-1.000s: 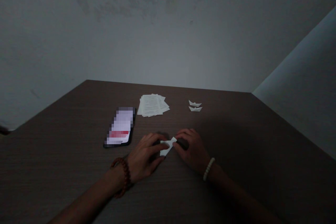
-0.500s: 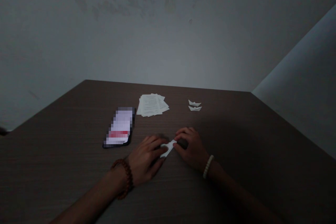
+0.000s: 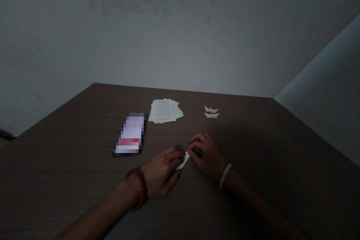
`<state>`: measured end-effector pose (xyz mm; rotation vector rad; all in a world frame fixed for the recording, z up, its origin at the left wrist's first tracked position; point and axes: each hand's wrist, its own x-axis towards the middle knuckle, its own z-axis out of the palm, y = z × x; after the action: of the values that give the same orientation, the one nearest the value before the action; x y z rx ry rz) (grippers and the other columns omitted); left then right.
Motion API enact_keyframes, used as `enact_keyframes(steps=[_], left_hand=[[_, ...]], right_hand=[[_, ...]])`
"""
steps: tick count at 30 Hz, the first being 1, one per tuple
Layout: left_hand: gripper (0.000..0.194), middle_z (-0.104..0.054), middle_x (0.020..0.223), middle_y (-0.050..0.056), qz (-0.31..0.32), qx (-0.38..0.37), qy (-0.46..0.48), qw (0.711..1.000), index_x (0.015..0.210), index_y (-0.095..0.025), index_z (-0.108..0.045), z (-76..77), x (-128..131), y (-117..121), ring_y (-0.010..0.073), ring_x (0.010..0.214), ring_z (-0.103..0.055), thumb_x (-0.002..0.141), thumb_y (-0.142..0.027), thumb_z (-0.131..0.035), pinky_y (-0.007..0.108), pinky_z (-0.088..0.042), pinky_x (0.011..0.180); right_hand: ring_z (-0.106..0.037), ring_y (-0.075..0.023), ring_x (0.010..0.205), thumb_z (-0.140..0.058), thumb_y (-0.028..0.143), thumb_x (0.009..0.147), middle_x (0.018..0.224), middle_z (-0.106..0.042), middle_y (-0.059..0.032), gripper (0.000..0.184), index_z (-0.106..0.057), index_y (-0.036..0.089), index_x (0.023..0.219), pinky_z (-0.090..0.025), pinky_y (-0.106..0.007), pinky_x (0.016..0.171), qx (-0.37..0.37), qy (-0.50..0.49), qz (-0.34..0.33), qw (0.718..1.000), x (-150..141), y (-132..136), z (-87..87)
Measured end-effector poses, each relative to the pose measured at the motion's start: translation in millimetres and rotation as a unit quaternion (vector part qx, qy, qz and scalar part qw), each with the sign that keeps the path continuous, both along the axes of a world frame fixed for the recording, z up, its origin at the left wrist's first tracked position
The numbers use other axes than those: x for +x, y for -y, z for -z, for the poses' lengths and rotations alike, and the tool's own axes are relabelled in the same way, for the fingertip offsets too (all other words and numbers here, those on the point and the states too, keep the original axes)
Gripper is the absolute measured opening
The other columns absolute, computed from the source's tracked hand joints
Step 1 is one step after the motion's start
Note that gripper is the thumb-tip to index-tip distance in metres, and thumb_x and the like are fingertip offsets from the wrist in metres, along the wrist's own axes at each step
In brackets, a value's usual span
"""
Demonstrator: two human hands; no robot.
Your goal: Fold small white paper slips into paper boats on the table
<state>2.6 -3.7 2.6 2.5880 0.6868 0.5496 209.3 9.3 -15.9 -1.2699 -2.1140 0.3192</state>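
Observation:
A small piece of folded white paper point(image 3: 183, 161) lies on the brown table between my two hands. My left hand point(image 3: 163, 170), with a brown bead bracelet at the wrist, covers its left part; the fingers press over the paper and the thumb is tucked at the near side. Thumb and forefinger of my right hand point(image 3: 206, 155) pinch the paper's upper right end, the other fingers curled above. That wrist wears a pale bead bracelet. Much of the paper is hidden under the left fingers.
A phone point(image 3: 131, 133) with a blurred screen lies left of my hands. Behind stands a loose pile of printed paper sheets point(image 3: 164, 110). Two small white paper boats point(image 3: 211, 115) sit at the back right. The table point(image 3: 70, 127) meets a grey wall point(image 3: 180, 52).
My left fingers have slid further over the paper toward its right end, so less of it shows. The right hand keeps its pinch. The whole view has shifted slightly.

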Motion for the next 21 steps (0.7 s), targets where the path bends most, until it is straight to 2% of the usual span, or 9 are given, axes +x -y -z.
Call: enact_keyframes(steps=[9, 16, 21], left_hand=[[0.029, -0.058, 0.109, 0.012, -0.008, 0.003, -0.007, 1.0, 0.112, -0.012, -0.056, -3.3, -0.1, 0.7, 0.0245, 0.103, -0.05, 0.083, -0.011, -0.047, 0.041, -0.048, 0.091], [0.033, -0.057, 0.118, 0.012, -0.011, 0.014, 0.001, 1.0, 0.115, -0.012, -0.054, -4.7, -1.1, 1.1, 0.0243, 0.103, -0.051, 0.083, -0.012, -0.048, 0.042, -0.049, 0.089], [0.035, -0.056, 0.122, 0.013, -0.013, 0.015, -0.028, 0.999, 0.118, -0.012, -0.053, -4.5, -1.0, 0.3, 0.0245, 0.102, -0.05, 0.083, -0.013, -0.048, 0.044, -0.048, 0.09]], right_hand=[[-0.05, -0.0194, 0.089, -0.058, 0.017, 0.085, 0.094, -0.057, -0.0055, 0.01, -0.067, 0.021, 0.082, -0.043, -0.035, 0.081, 0.039, 0.049, -0.087, 0.994, 8.7, -0.6, -2.6], [-0.049, -0.0187, 0.084, -0.05, 0.012, 0.087, 0.091, -0.058, -0.005, 0.022, -0.068, 0.022, 0.079, -0.042, -0.032, 0.074, 0.065, 0.106, -0.128, 0.984, 13.8, -3.4, -5.9], [-0.047, -0.0185, 0.083, -0.049, 0.01, 0.087, 0.091, -0.058, -0.0048, 0.023, -0.067, 0.022, 0.08, -0.041, -0.03, 0.073, 0.073, 0.125, -0.136, 0.98, 15.2, -5.5, -5.5]])
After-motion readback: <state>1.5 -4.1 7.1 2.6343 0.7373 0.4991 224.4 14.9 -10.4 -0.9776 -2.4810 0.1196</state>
